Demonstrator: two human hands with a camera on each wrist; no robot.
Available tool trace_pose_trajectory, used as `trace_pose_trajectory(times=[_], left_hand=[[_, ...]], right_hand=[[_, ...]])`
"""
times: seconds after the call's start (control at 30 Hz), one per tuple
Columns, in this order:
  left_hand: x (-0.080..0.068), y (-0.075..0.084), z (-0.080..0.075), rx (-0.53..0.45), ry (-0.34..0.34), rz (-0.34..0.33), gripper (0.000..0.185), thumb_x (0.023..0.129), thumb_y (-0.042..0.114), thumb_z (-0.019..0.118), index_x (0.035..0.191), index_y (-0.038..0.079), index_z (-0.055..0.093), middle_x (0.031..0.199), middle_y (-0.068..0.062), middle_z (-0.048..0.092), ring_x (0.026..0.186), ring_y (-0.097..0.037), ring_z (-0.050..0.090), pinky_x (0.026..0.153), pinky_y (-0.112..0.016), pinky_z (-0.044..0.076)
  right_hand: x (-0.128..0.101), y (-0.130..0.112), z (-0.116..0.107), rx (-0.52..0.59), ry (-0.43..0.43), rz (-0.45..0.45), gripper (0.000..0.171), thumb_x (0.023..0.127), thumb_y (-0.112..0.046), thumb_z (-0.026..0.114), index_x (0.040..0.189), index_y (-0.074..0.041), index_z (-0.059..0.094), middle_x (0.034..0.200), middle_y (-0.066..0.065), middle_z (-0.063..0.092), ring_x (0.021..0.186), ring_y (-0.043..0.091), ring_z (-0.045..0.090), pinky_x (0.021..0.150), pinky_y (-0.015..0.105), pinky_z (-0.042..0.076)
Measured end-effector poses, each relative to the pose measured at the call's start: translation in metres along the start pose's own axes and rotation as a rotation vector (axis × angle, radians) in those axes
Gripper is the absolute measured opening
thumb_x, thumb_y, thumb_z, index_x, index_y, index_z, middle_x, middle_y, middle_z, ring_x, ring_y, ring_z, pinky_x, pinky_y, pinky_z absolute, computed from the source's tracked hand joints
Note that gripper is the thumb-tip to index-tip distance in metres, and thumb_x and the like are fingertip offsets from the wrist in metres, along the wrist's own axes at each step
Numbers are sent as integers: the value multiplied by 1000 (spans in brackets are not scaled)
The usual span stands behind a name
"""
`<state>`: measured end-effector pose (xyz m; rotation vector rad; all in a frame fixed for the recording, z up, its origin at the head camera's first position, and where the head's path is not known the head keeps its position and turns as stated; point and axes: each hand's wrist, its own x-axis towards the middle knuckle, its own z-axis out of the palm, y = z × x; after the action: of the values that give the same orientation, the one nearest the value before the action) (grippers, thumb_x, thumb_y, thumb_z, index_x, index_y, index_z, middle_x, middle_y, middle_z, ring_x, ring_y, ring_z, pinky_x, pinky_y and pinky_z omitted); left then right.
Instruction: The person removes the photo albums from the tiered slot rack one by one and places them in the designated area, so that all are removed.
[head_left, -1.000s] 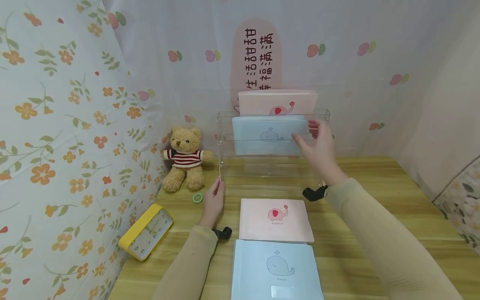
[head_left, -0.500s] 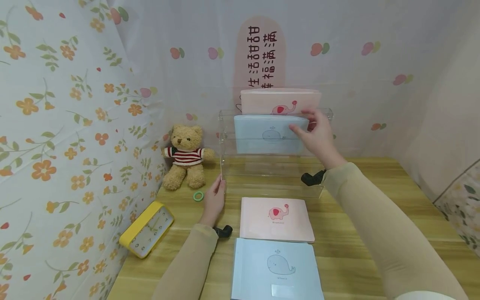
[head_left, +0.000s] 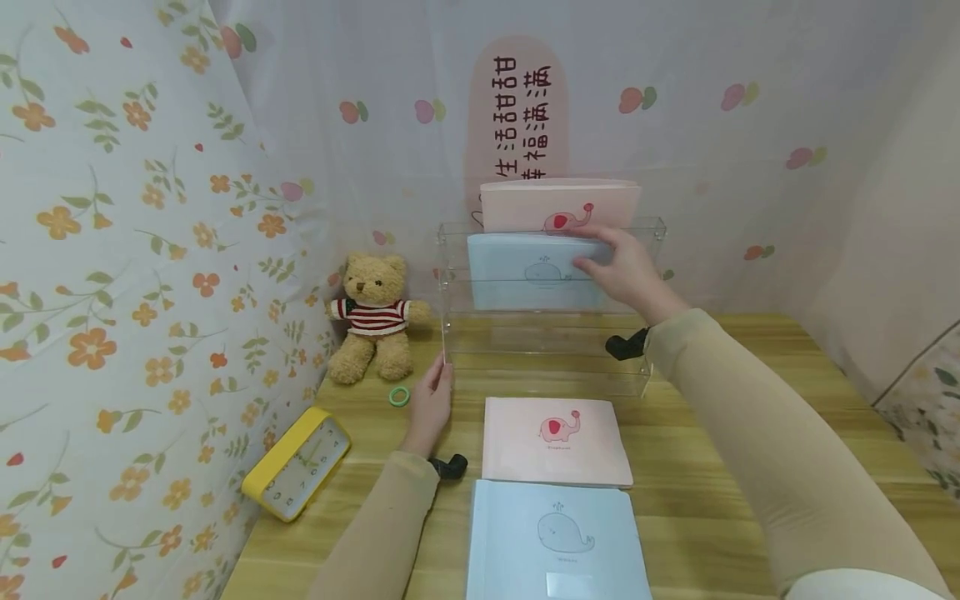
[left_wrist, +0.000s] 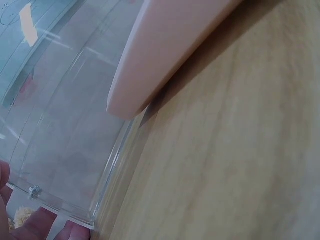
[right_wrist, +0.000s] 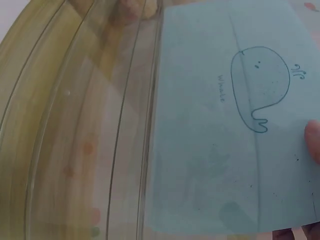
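Note:
A clear acrylic tiered rack stands at the back of the wooden table. Its rear tier holds a pink elephant book, and a blue whale book stands in the tier in front. My right hand grips that blue book's upper right edge; in the right wrist view a fingertip lies on the blue cover. At the rack's front left corner, my left hand pinches the panel with its fingertips. A second pink book and a second blue book lie flat nearer to me.
A teddy bear in a striped jumper sits left of the rack against the flowered curtain. A green ring lies beside my left hand, and a yellow clock lies at the table's left edge. Bare wood stretches to the right of the books.
My right hand has slid left from the rack's right end onto the top edge of the blue whale book. The left hand has stayed at the rack's corner.

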<state>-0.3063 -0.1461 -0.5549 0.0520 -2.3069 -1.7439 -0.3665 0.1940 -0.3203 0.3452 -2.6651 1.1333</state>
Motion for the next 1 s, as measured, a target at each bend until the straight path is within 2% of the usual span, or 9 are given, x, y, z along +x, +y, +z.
trace_pose_trajectory(times=[0.13,0.27,0.43,0.6,0.77,0.87,1.0], left_hand=[[0,0,0,-13,6,4,51,117,40,55,164,20,55,164,-11,60,152,-34,58,125,-55,49],[2,0,-1,-20,6,11,51,117,40,56,163,21,55,164,-11,60,152,-34,58,124,-56,49],[1,0,-1,-6,22,21,50,116,40,57,162,21,57,161,-11,62,148,-35,61,122,-57,52],[-2,1,1,-6,27,23,49,116,37,58,161,18,58,159,-13,64,146,-36,63,121,-57,52],[-3,2,2,-15,24,15,48,116,35,58,161,18,59,159,-13,64,146,-36,63,121,-58,52],[-2,2,2,-11,22,7,48,116,37,58,161,20,59,158,-12,65,146,-35,63,122,-57,51],[-1,-1,0,-10,25,9,49,115,41,59,161,23,59,159,-10,65,147,-34,63,123,-56,51]], right_hand=[[1,-3,0,-14,-10,19,50,107,-21,74,156,-24,64,172,14,50,165,41,36,135,70,25],[2,-8,4,-10,17,70,45,108,-21,73,153,-24,67,171,14,50,165,42,36,134,69,26],[-1,-8,9,23,79,99,42,108,-19,73,149,-26,71,163,14,56,158,40,44,130,66,35],[-7,-6,14,105,190,84,35,105,-10,75,138,-20,78,147,18,60,144,38,52,117,57,45],[-15,-13,9,135,300,34,32,103,-7,76,135,-12,80,129,20,59,127,33,54,103,40,43],[-21,-19,1,158,366,-4,31,102,-6,77,133,-9,81,114,12,58,114,23,51,94,29,39],[-33,-26,-14,227,467,-53,29,100,-3,78,129,-9,83,97,-10,46,101,5,45,86,18,41]])
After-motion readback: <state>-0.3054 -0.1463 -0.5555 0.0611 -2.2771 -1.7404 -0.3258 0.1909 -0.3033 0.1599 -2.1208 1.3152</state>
